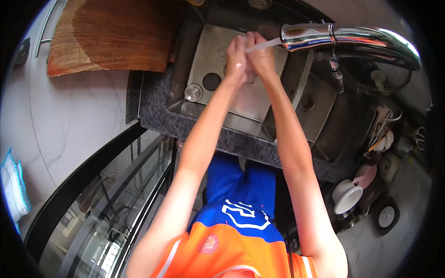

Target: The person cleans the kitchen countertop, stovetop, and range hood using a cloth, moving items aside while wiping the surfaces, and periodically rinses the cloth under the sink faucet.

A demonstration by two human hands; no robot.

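One water stream [265, 45] ran from the faucet [345, 41] onto the touching left hand [236, 60] and right hand [261, 58] above the left basin [207, 52]; I couldn't tell whether they grasped anything.

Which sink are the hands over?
The bigger, left sink: left hand and right hand are over it, at the running water; the smaller, right sink has neither.

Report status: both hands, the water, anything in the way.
Left bare hand, right bare hand together over grey steel sink, contents unclear. Straight pale water stream from curved chrome faucet hitting them. Round silvery object left of hands, not blocking.
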